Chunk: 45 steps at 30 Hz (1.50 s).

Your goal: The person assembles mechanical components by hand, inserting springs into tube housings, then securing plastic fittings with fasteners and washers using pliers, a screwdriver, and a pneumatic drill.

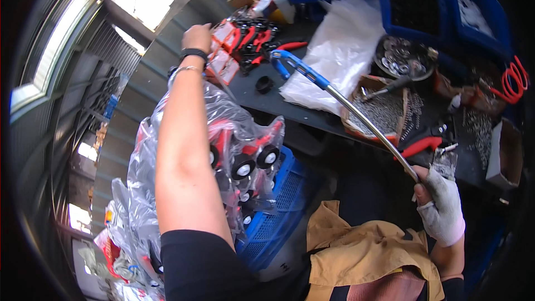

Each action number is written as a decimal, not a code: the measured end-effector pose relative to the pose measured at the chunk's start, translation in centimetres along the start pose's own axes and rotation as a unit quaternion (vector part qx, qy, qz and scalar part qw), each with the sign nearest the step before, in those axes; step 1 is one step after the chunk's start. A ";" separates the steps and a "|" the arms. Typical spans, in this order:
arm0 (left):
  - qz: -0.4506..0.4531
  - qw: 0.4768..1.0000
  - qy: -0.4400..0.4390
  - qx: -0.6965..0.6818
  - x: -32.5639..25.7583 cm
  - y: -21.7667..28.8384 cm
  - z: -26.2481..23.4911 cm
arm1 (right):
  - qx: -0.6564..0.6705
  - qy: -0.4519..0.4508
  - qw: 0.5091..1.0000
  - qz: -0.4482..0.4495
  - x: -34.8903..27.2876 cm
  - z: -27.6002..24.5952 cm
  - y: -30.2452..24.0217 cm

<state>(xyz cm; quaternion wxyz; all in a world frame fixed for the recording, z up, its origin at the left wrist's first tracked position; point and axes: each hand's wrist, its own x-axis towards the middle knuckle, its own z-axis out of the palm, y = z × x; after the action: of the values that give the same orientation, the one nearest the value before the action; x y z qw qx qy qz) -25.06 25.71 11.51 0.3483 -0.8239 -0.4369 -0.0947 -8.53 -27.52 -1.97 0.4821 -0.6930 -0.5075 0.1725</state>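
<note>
Your gloved right hand (446, 210) hides lower end of metal rod (369, 121). Left of rod, your left hand (198, 39): fingertip contact unclear. Lower left of rod, plastic bags (144, 189) partly hide blue crate (283, 205). Above rod, top edge cuts off blue bins (385, 5).

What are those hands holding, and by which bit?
The right hand holds the blue-hooked metal rod by its plain metal end. Whether the left hand, near the boxes, holds anything can't be told.

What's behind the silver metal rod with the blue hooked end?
Translucent white plastic sheeting and an open brown cardboard box of small silver metal parts show behind the rod; the strips it crosses are covered.
</note>
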 end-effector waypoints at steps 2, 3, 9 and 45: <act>-0.033 0.998 0.001 -0.053 -0.9 0.7 -0.8 | 0.005 0.000 1.000 0.025 0.2 0.0 0.3; -0.067 0.993 -0.009 -0.097 -1.4 1.1 -1.7 | 0.008 -0.009 0.999 0.035 0.1 0.0 0.4; -0.128 0.981 -0.019 -0.142 -0.7 1.3 -3.2 | 0.000 -0.021 1.000 0.017 0.8 0.4 2.2; 0.040 0.970 0.059 -0.232 -6.3 6.3 -4.9 | 0.054 -0.048 0.994 0.087 -3.0 2.7 3.2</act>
<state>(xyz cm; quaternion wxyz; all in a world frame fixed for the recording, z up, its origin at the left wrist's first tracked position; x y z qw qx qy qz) -23.12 15.97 9.15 0.1764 -0.8918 -0.3489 -0.2278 -10.05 -28.86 -6.74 0.4774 -0.6985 -0.4574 0.2739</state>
